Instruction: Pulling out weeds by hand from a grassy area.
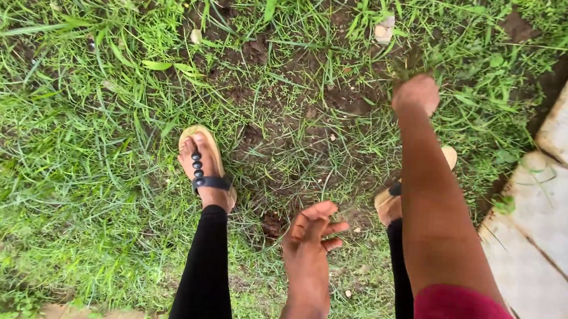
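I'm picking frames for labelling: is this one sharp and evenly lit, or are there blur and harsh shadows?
Head view: soft, even daylight, no hard shadows or glare; grass and left sandal are crisp; the right hand, closed in the grass, looks slightly motion-blurred; the left hand is sharp; pale paving stones run bright, not blown out.

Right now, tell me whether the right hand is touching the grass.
Touching. The head view shows the right hand closed in a fist around a tuft of grass, blades sticking out above the knuckles.
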